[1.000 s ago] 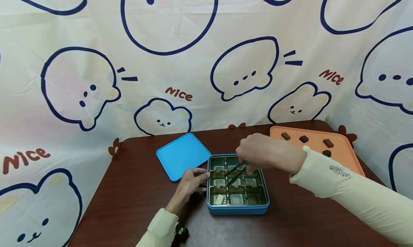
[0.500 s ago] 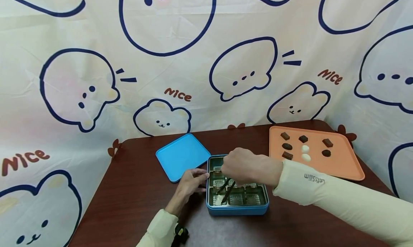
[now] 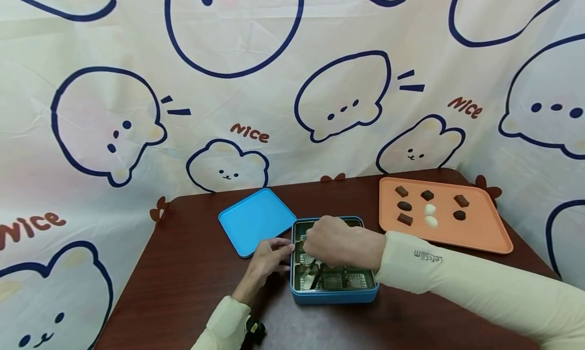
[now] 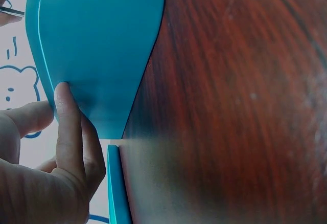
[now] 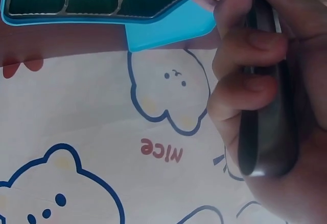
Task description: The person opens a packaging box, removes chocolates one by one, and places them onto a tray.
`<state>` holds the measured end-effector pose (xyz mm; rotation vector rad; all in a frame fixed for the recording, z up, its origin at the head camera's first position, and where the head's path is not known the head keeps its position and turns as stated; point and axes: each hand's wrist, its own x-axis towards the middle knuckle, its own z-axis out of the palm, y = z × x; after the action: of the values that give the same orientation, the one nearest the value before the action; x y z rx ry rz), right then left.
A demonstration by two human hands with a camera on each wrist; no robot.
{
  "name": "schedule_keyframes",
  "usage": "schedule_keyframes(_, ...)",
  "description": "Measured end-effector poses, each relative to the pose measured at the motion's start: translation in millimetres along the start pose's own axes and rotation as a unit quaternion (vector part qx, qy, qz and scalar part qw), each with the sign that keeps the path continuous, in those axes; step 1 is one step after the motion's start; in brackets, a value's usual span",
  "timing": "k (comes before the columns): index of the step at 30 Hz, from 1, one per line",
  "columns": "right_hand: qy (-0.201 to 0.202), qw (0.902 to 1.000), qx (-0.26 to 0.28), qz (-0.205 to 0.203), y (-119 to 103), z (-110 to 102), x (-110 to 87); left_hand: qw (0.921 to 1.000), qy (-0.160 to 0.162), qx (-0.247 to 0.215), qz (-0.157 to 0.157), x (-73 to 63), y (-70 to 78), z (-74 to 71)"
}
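A blue box (image 3: 335,297) with a compartmented insert (image 3: 357,281) stands on the table. My left hand (image 3: 268,261) rests against its left side, the fingertips on the outer wall and the thumb at the rim in the left wrist view. My right hand (image 3: 331,242) is over the box, its fingers curled round dark tongs (image 5: 268,124). The tongs point down into the front-left compartment, where a small pale piece (image 3: 303,283) shows beside the tips. The right hand hides the middle compartments and part of the back row.
A light blue lid (image 3: 257,222) lies behind and left of the box, close to its corner. At the back right, an orange tray (image 3: 484,233) bears several brown chocolates (image 3: 404,206) and two white ones (image 3: 430,221). A patterned cloth (image 3: 292,101) hangs behind the table.
My right hand has moved left and towards the front, bringing the tongs' tips from the middle of the box into the front-left compartment. The left hand has stayed at the box's side.
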<state>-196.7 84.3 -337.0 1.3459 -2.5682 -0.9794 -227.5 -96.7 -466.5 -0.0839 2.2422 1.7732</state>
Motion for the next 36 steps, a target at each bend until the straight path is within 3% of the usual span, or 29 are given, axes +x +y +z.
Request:
schedule_keyframes(22, -0.034, 0.9992, -0.017, 0.01, -13, 6, 8.7, 1.0, -0.006, 0.003, 0.0, 1.2, -0.5, -1.4)
schedule_keyframes(36, -0.014, 0.9998, -0.01, -0.001, -8, 4, 6.2, 1.0, -0.006, 0.003, 0.004, 0.6, 0.2, -0.8)
